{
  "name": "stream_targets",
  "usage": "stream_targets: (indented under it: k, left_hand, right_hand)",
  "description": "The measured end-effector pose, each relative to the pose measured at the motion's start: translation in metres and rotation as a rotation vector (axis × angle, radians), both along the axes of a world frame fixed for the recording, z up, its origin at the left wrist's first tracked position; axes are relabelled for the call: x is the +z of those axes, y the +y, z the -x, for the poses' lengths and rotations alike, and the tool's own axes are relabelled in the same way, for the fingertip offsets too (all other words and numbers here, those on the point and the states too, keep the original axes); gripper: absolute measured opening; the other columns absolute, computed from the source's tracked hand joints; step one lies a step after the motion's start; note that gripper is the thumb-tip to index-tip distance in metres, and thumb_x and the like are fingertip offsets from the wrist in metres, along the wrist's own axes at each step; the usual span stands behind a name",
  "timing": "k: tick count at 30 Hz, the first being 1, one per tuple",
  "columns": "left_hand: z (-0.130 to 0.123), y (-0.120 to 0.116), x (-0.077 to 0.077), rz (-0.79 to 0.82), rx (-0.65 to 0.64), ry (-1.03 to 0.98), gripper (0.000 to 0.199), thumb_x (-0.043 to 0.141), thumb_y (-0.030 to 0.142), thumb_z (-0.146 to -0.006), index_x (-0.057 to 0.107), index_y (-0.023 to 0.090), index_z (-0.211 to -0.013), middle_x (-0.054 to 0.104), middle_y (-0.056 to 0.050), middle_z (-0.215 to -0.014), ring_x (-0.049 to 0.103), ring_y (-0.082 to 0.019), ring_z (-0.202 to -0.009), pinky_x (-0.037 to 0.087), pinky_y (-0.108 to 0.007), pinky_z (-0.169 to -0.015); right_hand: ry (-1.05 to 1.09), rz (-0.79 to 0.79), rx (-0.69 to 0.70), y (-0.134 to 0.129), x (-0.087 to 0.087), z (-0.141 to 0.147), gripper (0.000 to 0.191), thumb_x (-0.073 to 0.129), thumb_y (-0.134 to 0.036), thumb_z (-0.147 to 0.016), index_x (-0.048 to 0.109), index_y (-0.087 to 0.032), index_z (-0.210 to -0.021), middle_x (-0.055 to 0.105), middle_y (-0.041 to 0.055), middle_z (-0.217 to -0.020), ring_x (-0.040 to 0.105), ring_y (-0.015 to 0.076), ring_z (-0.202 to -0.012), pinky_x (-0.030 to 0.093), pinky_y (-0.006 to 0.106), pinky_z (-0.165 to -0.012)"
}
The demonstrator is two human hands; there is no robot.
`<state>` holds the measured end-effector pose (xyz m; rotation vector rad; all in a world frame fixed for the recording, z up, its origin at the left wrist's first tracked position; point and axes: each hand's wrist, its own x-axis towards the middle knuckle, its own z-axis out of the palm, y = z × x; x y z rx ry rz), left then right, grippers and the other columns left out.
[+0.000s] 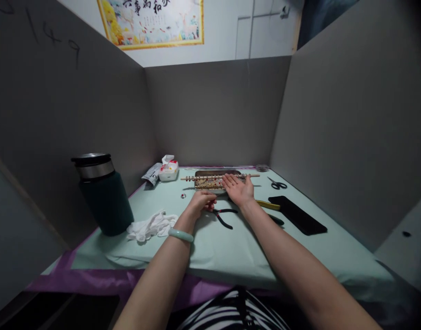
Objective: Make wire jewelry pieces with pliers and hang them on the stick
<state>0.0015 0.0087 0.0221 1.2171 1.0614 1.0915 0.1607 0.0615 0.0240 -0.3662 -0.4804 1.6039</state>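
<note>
My right hand (240,189) lies palm up with its fingers stretched out, at the front right of a metal tray (215,173). Lower and to its left, my left hand (202,202) has its fingers curled together; what they hold, if anything, I cannot make out. Gold and red beads or trinkets (210,184) fill the tray. Across its top rests a thin wooden stick (190,178) with several small rings threaded on it. A small ring with red on it (183,196) lies left of my left hand. Just beneath that hand are black-handled pliers (225,223), partly hidden.
A dark green bottle (105,201) and white gloves (152,227) stand and lie at left. Behind are a tissue pack (169,171) and a foil pouch (152,174). At right lie scissors (278,184), a yellow-handled tool (268,205) and a black phone-like slab (298,215). Grey partitions (217,114) enclose the table.
</note>
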Motion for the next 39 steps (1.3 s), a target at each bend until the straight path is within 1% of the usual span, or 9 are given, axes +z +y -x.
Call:
stream_targets:
  k: [8, 15, 17, 20, 23, 26, 29, 32, 39]
  left_hand:
    - [-0.002, 0.001, -0.001, -0.011, -0.009, 0.086, 0.009, 0.063, 0.017, -0.069, 0.057, 0.012, -0.063, 0.058, -0.002, -0.053, 0.047, -0.008, -0.038, 0.032, -0.020, -0.037]
    - [0.003, 0.003, -0.003, 0.020, -0.086, -0.092, 0.012, 0.067, 0.018, -0.067, 0.058, 0.012, -0.070, 0.058, -0.002, -0.060, 0.049, -0.007, -0.043, 0.039, -0.020, -0.042]
    - [0.003, 0.002, -0.002, 0.015, -0.102, -0.108, 0.011, 0.067, 0.018, -0.067, 0.058, 0.011, -0.069, 0.058, -0.002, -0.060, 0.049, -0.007, -0.043, 0.038, -0.020, -0.042]
    - [0.003, 0.001, -0.001, 0.021, -0.133, -0.082, 0.010, 0.066, 0.017, -0.067, 0.058, 0.011, -0.069, 0.058, -0.002, -0.060, 0.048, -0.006, -0.042, 0.038, -0.020, -0.042]
    - [0.003, 0.000, -0.002, 0.041, -0.174, -0.068, 0.011, 0.067, 0.018, -0.067, 0.058, 0.012, -0.070, 0.059, -0.002, -0.061, 0.049, -0.006, -0.042, 0.039, -0.020, -0.043]
    - [0.004, 0.001, -0.005, 0.053, -0.208, -0.057, 0.011, 0.067, 0.018, -0.067, 0.058, 0.012, -0.071, 0.060, -0.003, -0.062, 0.050, -0.006, -0.043, 0.039, -0.019, -0.043]
    - [0.003, 0.003, -0.007, 0.047, -0.223, -0.041, 0.010, 0.066, 0.018, -0.068, 0.059, 0.012, -0.072, 0.060, -0.004, -0.063, 0.050, -0.007, -0.043, 0.040, -0.019, -0.042]
    - [0.002, 0.004, -0.008, 0.045, -0.212, -0.030, 0.010, 0.066, 0.017, -0.068, 0.059, 0.011, -0.073, 0.060, -0.003, -0.061, 0.050, -0.007, -0.043, 0.040, -0.019, -0.041]
    - [0.000, -0.001, -0.004, 0.083, -0.213, -0.014, 0.008, 0.064, 0.014, -0.069, 0.059, 0.009, -0.073, 0.059, -0.003, -0.059, 0.049, -0.007, -0.041, 0.040, -0.020, -0.040]
  right_hand:
    - [-0.007, -0.105, 0.021, -0.004, 0.004, 0.000, 0.061, 0.023, -0.067, -0.084, 0.055, -0.018, -0.100, 0.060, 0.0147, -0.113, 0.056, 0.0231, -0.110, 0.051, 0.041, -0.085]
    - [0.062, -0.108, 0.037, -0.001, 0.003, -0.008, 0.066, 0.020, -0.068, -0.084, 0.053, -0.016, -0.107, 0.055, 0.0186, -0.121, 0.053, 0.0238, -0.114, 0.050, 0.043, -0.087]
    - [0.093, -0.110, 0.041, 0.002, 0.002, -0.010, 0.057, 0.022, -0.060, -0.088, 0.053, -0.016, -0.107, 0.058, 0.0168, -0.118, 0.055, 0.0228, -0.112, 0.051, 0.043, -0.086]
    - [0.061, -0.070, 0.045, 0.006, -0.001, -0.011, 0.025, 0.035, -0.026, -0.091, 0.054, -0.016, -0.104, 0.066, 0.0109, -0.103, 0.062, 0.0168, -0.101, 0.054, 0.035, -0.083]
    - [-0.001, -0.042, 0.032, 0.008, -0.004, -0.007, 0.032, 0.038, -0.001, -0.081, 0.053, -0.017, -0.104, 0.069, 0.0068, -0.092, 0.065, 0.0116, -0.090, 0.056, 0.026, -0.078]
    - [-0.013, -0.077, 0.053, 0.007, -0.005, -0.005, 0.038, 0.036, 0.004, -0.078, 0.051, -0.016, -0.107, 0.068, 0.0081, -0.096, 0.065, 0.0125, -0.092, 0.056, 0.026, -0.077]
    - [0.032, -0.080, 0.079, 0.005, -0.005, -0.004, 0.038, 0.034, 0.002, -0.078, 0.049, -0.015, -0.110, 0.067, 0.0113, -0.103, 0.063, 0.0162, -0.100, 0.056, 0.033, -0.081]
    - [0.106, -0.038, 0.121, 0.003, -0.003, -0.004, 0.030, 0.033, -0.015, -0.088, 0.049, -0.009, -0.111, 0.064, 0.0175, -0.109, 0.060, 0.0213, -0.107, 0.054, 0.040, -0.084]
    - [0.213, -0.058, 0.162, 0.000, -0.002, -0.002, 0.052, 0.025, -0.046, -0.093, 0.052, -0.005, -0.111, 0.061, 0.0220, -0.113, 0.057, 0.0253, -0.110, 0.050, 0.044, -0.087]
